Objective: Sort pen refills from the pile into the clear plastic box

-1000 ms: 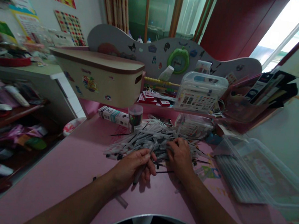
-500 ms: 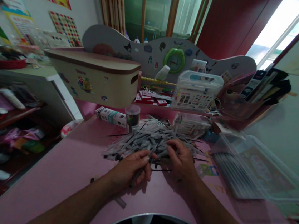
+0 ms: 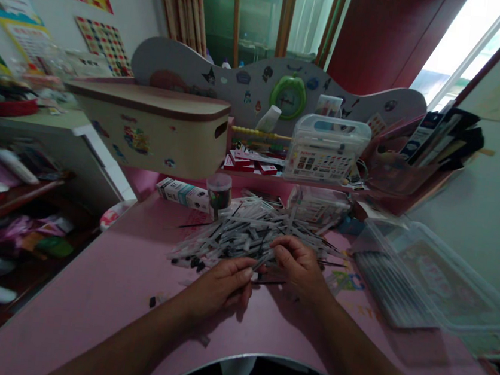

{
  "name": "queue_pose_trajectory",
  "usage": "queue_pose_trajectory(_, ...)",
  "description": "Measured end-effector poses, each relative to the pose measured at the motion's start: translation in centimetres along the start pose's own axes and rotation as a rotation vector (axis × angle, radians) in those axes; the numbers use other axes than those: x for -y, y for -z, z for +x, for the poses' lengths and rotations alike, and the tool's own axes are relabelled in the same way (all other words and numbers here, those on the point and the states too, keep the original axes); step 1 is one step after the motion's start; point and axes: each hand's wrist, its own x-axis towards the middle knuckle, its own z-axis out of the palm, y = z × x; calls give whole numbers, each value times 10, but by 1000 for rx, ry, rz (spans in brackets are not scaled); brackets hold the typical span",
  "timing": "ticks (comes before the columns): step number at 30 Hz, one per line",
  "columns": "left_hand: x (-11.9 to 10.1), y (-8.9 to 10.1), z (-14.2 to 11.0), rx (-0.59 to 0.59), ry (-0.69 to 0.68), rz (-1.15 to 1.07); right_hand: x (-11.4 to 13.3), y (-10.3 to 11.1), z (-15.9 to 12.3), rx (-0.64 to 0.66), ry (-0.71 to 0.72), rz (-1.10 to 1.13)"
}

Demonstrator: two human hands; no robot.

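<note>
In front of the pile, my left hand (image 3: 225,284) is closed in a pinch on a slim, translucent grey pen (image 3: 261,263). My right hand (image 3: 299,268) is also closed, its thumb and fingertips at the pen's upper end. Whether it grips the pen or a small part on it is hard to tell. Just beyond both hands lies a heap of clear and grey pen parts (image 3: 244,235), with several black caps (image 3: 196,263) at its near left edge. A thin dark rod (image 3: 273,283) rests on the pink table below the fingers.
An open clear plastic box (image 3: 442,321) at right holds a row of grey pens (image 3: 394,288). Behind the heap stand a clear cup (image 3: 218,193) and a long carton (image 3: 183,194). A cream bin (image 3: 147,139) and a clear case (image 3: 326,151) sit on the shelf above.
My right fingertips have come down and closer to my left hand, meeting the pen. The dark pen end that stuck out below my left hand no longer shows. The view has shifted slightly.
</note>
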Motion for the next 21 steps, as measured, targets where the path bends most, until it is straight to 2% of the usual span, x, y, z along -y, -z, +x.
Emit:
queue_pose_trajectory(2, -3, -1, -1, -33, -39, 79, 3, -3, -4, 27, -24, 8)
queue_pose_trajectory(4, -11, -2, -4, -87, -114, 255, 5, -4, -5, 65, -24, -25)
queue_pose_trajectory(7, -25, -4, -11, -184, -245, 749, 5, -2, -5, 97, 13, -96)
queue_pose_trajectory(10, -31, -2, -14, -230, -352, 1031, 4, -1, -4, 90, 15, -113)
queue_pose_trajectory(13, -25, 3, -11, -261, -433, 1147, 2, -2, -6, 82, -13, -135)
queue_pose_trajectory(21, -9, 9, -5, -262, -461, 1270, -10, -6, -7, 87, -65, -78)
